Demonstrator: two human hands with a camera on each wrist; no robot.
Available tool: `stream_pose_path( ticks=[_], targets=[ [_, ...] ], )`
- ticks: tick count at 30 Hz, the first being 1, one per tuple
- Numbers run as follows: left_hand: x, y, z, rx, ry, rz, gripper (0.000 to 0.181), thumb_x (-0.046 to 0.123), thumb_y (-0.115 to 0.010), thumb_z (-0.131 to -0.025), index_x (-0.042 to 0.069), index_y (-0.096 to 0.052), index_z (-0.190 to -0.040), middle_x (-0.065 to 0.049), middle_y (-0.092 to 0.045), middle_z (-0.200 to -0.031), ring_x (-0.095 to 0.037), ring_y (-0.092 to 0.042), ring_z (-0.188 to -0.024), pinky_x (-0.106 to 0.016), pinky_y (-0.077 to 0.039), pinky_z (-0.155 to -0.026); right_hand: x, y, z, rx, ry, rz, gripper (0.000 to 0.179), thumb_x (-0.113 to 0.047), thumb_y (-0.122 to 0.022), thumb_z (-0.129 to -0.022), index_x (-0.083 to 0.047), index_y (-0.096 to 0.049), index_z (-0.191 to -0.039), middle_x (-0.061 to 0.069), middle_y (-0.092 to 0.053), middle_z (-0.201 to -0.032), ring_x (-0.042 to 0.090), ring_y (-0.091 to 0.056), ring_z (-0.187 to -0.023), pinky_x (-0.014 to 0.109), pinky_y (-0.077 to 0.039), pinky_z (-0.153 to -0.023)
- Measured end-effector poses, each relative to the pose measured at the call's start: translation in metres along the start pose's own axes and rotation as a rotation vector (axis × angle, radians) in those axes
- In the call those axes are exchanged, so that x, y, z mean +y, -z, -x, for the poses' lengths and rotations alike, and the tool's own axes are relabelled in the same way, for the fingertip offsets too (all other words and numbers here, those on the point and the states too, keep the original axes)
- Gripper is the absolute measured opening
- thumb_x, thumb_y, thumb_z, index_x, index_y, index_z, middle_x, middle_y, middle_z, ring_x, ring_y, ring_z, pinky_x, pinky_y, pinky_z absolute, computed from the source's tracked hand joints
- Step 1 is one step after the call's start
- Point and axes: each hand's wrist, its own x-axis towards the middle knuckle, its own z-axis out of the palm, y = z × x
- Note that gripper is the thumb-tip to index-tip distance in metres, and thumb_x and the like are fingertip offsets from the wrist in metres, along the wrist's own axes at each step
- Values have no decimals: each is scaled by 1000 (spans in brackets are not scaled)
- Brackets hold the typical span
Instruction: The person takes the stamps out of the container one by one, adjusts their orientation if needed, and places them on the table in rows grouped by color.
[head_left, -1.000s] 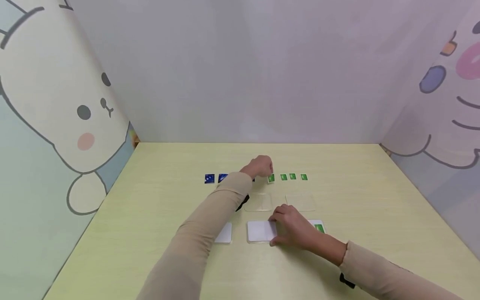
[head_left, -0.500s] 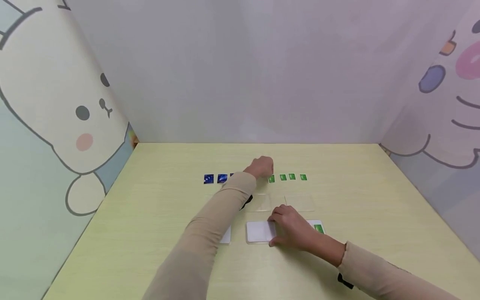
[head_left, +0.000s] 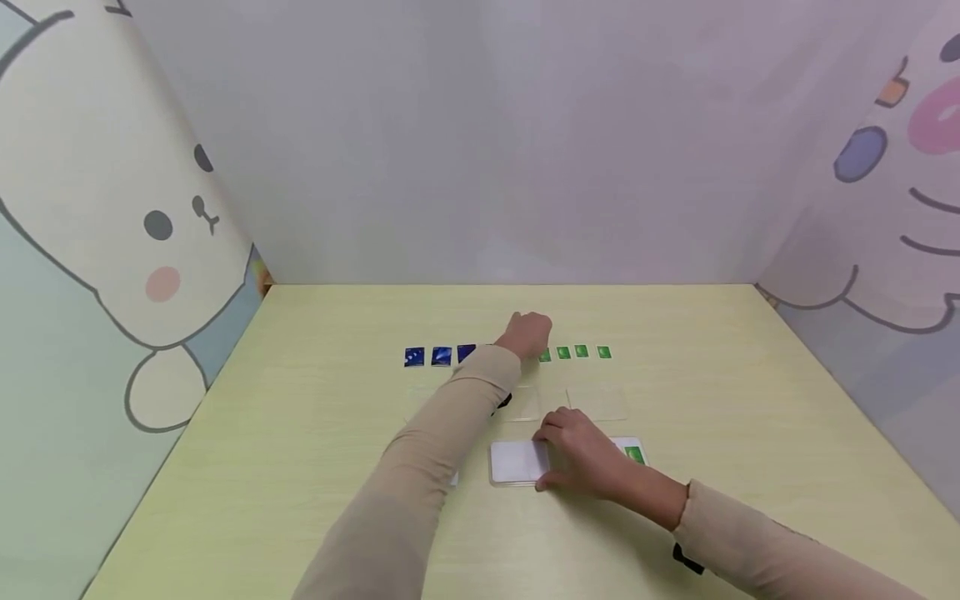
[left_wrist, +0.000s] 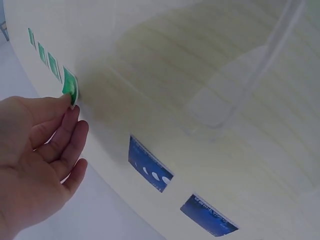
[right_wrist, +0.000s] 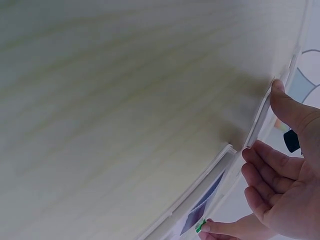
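Observation:
My left hand [head_left: 525, 333] reaches to the back row and, in the left wrist view, pinches the edge of a small green stamp-like card [left_wrist: 70, 84] between thumb and index finger. The card stands partly tipped up, with its lower end hidden by the fingertips. My right hand [head_left: 581, 454] holds the right end of a flat clear case with a white card [head_left: 516, 462] in it. Its thumb is at the near edge and its fingers at the far edge; in the right wrist view the case [right_wrist: 262, 117] appears edge-on.
Several more green cards [head_left: 582, 352] line up to the right, and blue picture cards [head_left: 441, 357] to the left. Clear plastic covers [head_left: 597, 404] lie mid-table. Another case with a green card [head_left: 634, 455] is partly behind my right hand. The left sleeve [head_left: 427, 467] covers another white piece.
My left hand and forearm have shifted slightly right, uncovering more blue cards and covering more of the left white piece. The right hand keeps its place on the case.

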Motion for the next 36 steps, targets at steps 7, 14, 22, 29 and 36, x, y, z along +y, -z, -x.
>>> stream_pose_path(
  ticks=[7, 14, 22, 29, 36],
  targets=[
    [0, -6, -2, 22, -13, -81, 15, 16, -52, -100, 13, -65, -93, 2, -58, -82, -14, -45, -75, -37, -44, -101, -2, -2, -1, 5, 22, -2, 53, -42, -90, -63, -7, -71, -98, 1, -68, -96, 15, -57, -90, 33, -49, -84],
    [-1, -6, -2, 24, -10, -130, 14, 16, -54, -98, 13, -68, -100, 0, -70, -97, -14, -49, -81, -37, -44, -104, -3, -3, -3, 7, 23, 13, 54, -43, -91, -63, -7, -72, -99, 0, -69, -96, 14, -57, -90, 33, -50, -83],
    [0, 0, -1, 22, -11, -125, 23, 15, -51, -100, 14, -54, -78, 3, -50, -71, -13, -47, -76, -38, -40, -111, 1, -5, -8, 3, 15, 0, 54, -42, -91, -63, -7, -72, -99, 1, -69, -97, 15, -57, -90, 33, -50, -83],
    [-3, 8, 3, 21, -21, -51, 29, 14, -52, -99, 16, -48, -71, 6, -46, -68, -12, -47, -76, -42, -35, -115, 8, -6, -13, -11, -19, -21, 53, -42, -90, -63, -8, -72, -99, 1, -70, -97, 15, -58, -90, 34, -50, -83],
    [-6, 10, 5, 24, -40, -15, 16, 17, -53, -99, 14, -66, -92, 4, -63, -84, -12, -52, -80, -42, -35, -114, 17, -6, -12, -26, -59, -83, 52, -40, -90, -65, -7, -72, -101, 1, -70, -99, 15, -58, -91, 34, -50, -83]
  ],
)
